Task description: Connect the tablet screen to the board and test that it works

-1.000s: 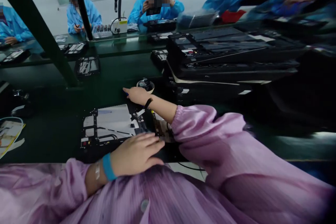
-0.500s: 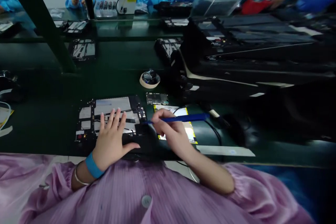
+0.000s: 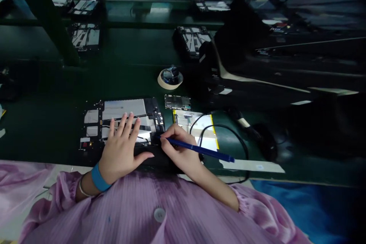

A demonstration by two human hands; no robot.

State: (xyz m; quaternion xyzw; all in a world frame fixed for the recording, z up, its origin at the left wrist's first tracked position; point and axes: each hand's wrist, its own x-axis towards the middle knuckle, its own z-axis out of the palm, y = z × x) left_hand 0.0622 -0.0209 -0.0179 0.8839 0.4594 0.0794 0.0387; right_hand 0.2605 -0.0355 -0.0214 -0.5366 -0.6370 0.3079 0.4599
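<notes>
My left hand (image 3: pixel 121 152) lies flat, fingers spread, on an opened tablet-like device (image 3: pixel 94 116) with bare silvery panels, dark cables and small circuit boards. Its fingertips cover part of the middle. My right hand (image 3: pixel 181 150) pinches a slim blue pen-shaped tool (image 3: pixel 206 151); I cannot tell its exact kind. The tool's working end is at the device's lower right area, partly hidden by my fingers. Just right of the device are a small circuit board (image 3: pixel 177 102) and a flat silvery battery-like pack (image 3: pixel 211 137) with yellow edges, partly behind my right hand.
A tape roll (image 3: pixel 167 84) with small parts inside stands behind the board. Dark panels (image 3: pixel 257 80) are piled at right, with a black cable (image 3: pixel 243 143) and pale strip (image 3: pixel 257 166) in front. More opened devices (image 3: pixel 194 40) lie farther back. A green post (image 3: pixel 48 19) rises at left.
The view has tipped downward. My right hand has shifted slightly left toward the device, and the blue tool now slopes down to the right. My left hand stays flat on the device.
</notes>
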